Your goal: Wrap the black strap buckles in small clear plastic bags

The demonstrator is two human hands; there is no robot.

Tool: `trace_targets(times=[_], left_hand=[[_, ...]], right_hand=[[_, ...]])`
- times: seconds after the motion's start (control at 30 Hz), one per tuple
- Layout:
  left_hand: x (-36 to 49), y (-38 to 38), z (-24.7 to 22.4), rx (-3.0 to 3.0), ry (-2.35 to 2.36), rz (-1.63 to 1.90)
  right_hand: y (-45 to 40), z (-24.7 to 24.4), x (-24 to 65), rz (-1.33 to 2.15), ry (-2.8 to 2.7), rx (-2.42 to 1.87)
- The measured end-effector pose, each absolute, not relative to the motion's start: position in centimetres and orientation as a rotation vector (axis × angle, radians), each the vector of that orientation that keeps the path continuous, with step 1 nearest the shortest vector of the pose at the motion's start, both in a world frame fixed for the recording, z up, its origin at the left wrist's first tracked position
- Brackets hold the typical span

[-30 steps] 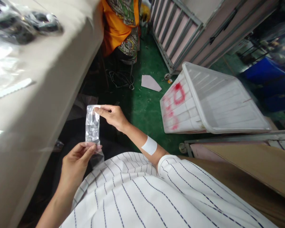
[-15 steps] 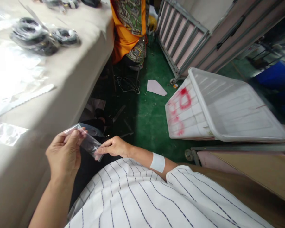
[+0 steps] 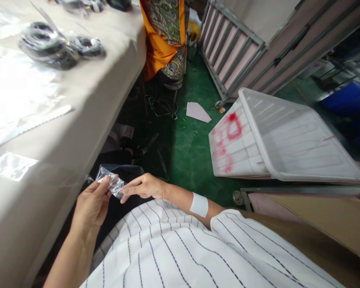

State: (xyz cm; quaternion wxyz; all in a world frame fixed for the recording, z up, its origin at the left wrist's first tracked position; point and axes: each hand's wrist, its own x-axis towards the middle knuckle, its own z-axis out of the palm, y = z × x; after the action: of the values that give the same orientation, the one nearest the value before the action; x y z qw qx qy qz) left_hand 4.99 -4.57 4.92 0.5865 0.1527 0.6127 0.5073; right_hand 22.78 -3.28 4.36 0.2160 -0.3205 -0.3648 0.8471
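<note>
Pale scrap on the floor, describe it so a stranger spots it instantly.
Find the green floor between the beige table and the white tub with red marks. On it lies a pale, flat scrap with angular edges, unlike the looped cable beside it.

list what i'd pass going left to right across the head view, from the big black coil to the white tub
Black coil → left hand → clear bag → right hand → white patch on the forearm → white tub
</note>
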Motion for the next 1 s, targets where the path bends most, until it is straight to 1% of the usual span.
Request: trace_targets(times=[0.13,0.23,0.33,0.43,0.57,0.67,0.8,0.87,1.0], left_hand=[[4.8,-4.4,5.0,0.379,1.459,1.275],[5.3,-5.2,5.5,0.414,1.39,1.164],[5.9,-6.2,5.9,0.426,1.299,1.004],[6.1,-6.6,5.8,0.407,1.283,0.997],[6.1,-6.5,5.4,0.365,1.263,1.027],[6.1,-6.6,5.3,0.332,1.213,1.026],[6.1,-6.7,5.3,0.268,1.169,0.984],[6.0,-6.8,5.2,0.252,1.147,0.945],[5.8,-6.7,5.0,0.265,1.13,0.918]], right_hand=[[-3.3,4.2,22.5,2.287,-0.995,-1.054],[-3.2,4.0,21.8,2.156,-0.965,-1.18],[-3.3,3.6,21.4,2.041,-0.998,-1.193],[-3.5,3.1,21.4,1.996,-1.097,-1.167],[-3.7,2.6,21.4,2.024,-1.24,-0.977],[-3.6,2.6,21.4,2.093,-1.208,-0.938],[-3.5,3.4,21.5,2.125,-1.074,-0.978],[-3.5,3.8,21.7,2.108,-1.033,-1.066],[-3.6,4.1,21.8,2.075,-1.082,-1.19]])
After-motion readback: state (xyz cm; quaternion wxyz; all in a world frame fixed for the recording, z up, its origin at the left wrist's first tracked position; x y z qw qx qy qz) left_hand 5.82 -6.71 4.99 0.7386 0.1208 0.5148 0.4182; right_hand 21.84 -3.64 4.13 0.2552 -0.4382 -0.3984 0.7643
